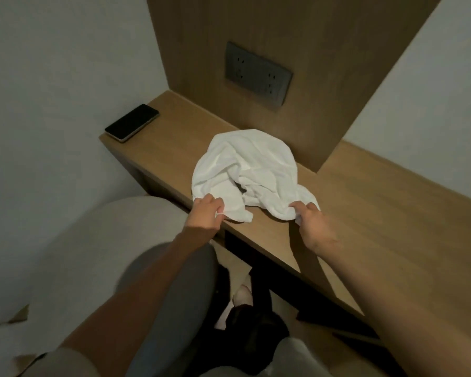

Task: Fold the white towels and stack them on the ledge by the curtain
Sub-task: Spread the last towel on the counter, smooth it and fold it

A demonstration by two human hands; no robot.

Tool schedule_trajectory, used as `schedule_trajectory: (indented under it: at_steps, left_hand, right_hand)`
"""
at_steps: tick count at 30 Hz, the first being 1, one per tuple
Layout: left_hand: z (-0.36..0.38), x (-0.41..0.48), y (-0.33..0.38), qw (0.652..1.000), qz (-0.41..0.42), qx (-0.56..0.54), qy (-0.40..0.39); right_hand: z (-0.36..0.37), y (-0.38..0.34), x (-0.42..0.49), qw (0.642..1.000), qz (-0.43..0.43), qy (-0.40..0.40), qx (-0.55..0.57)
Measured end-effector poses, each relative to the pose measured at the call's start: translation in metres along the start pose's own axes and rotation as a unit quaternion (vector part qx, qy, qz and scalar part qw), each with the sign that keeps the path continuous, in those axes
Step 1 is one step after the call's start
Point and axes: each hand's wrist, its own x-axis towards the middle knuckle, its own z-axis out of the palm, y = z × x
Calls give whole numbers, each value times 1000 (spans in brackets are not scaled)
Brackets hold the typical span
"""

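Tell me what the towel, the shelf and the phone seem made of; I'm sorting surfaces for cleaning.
Towel: soft white cloth, likely cotton terry; it is matte and crumples in loose folds.
Shelf: matte light brown wood or wood-look laminate with a faint straight grain; which of the two is unclear.
Phone: smooth black face, probably glass, with a pale rim that may be metal.

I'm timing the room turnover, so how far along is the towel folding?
Done: nothing that shows. No folded towel or stack is on the wooden surface.
In hand: one white towel lies crumpled there. The left hand and right hand each have a grip on its near edge.
Left: spreading, folding and stacking it. No curtain or other towels are in view.
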Motion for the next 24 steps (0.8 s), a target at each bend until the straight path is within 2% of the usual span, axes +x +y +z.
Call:
schedule_trajectory:
  at_steps: [2,5,8,11,16,20,22,24]
  left_hand:
    - [3,-13,18,999,14,-47,-2]
    - [6,-25,52,991,-15,-130,10]
    - [10,-31,87,986,-11,-165,9]
    - [15,-32,126,982,6,-187,22]
    - [36,-33,190,972,52,-229,-6]
    - [66,-38,236,964,104,-225,-93]
    - [83,-43,255,962,123,-203,-133]
    - [101,-49,266,968,138,-153,-145]
  right_hand:
    - [-1,19,-34,999,45,25,19]
    - [-11,45,-79,986,117,106,59]
    - [-29,70,-117,956,183,212,84]
    - [-49,98,-152,912,254,312,77]
    - [-66,156,-203,855,386,344,34]
    - [-58,198,-229,878,400,261,19]
    - [-51,208,-236,907,337,252,24]
    - [-42,212,-238,946,224,234,31]
